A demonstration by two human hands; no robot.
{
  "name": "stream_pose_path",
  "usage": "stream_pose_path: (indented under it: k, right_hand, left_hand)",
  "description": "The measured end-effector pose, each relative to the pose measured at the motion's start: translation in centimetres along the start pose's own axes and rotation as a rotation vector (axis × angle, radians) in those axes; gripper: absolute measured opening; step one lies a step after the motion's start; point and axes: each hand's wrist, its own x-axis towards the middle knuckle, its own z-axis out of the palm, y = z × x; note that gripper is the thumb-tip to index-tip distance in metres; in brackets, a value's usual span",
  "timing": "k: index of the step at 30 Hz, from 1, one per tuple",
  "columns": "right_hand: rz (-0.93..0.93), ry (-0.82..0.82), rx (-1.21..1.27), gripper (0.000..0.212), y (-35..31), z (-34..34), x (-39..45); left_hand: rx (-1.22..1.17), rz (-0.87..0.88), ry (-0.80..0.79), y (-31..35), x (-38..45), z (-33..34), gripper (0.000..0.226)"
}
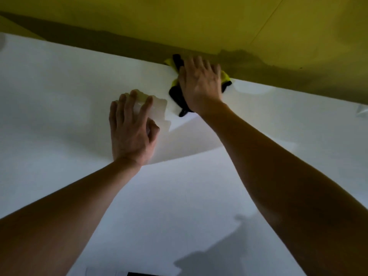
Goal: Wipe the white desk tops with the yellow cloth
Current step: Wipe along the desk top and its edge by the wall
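Observation:
The yellow cloth (226, 75), with black edging, lies bunched at the far edge of the white desk top (59, 86), against the yellow wall. My right hand (201, 84) presses flat on the cloth with its fingers straight, and covers most of it. My left hand (131, 128) rests on the desk just left of the cloth, fingers spread. Its fingertips touch a pale, translucent patch (159, 110); I cannot tell what that patch is.
A yellow wall panel (179, 20) rises right behind the desk's far edge. A curved line (189, 154) crosses the desk between my forearms. A dark object (139, 273) peeks in at the bottom edge. Something shiny (362, 110) sits at the right border.

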Motion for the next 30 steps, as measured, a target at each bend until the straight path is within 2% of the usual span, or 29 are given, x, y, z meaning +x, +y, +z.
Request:
stream_pose_path:
  k: [2,4,7,11,15,19,22,27,30]
  right_hand:
    - [0.027,0.011,-0.047,0.038,4.7,-0.7,-1.9]
    - [0.134,0.045,-0.03,0.04,10.6,-1.9,-4.4]
    - [0.216,0.105,0.009,0.04,16.7,-3.6,-7.2]
    - [0.252,0.129,-0.027,0.041,16.5,-3.5,-6.9]
    - [0.105,0.047,0.005,0.038,12.1,-2.6,-4.5]
    - [-0.033,0.036,0.046,0.037,10.1,-2.3,-2.9]
    - [-0.032,0.038,0.05,0.037,12.8,-2.6,-4.0]
    - [0.175,0.171,-0.019,0.036,23.9,-4.3,-9.4]
    - [0.23,0.174,0.013,0.036,27.0,-5.2,-10.6]
  left_hand:
    - [0.014,0.007,-0.001,0.0,-0.1,0.0,0.06]
    - [0.042,0.006,0.001,0.3,-0.1,0.0,0.06]
    - [0.042,0.077,0.006,1.3,-0.3,0.0,0.057]
    - [-0.039,0.162,0.006,5.4,-1.3,0.6,0.051]
    - [-0.107,0.264,-0.012,13.4,-4.6,2.2,0.051]
    - [-0.109,0.165,-0.033,18.8,-6.7,3.1,0.056]
    - [-0.077,0.12,-0.045,19.3,-6.6,3.1,0.059]
    - [-0.062,0.113,-0.019,19.5,-6.7,3.4,0.06]
    - [-0.05,0.106,-0.013,19.6,-6.6,3.6,0.062]
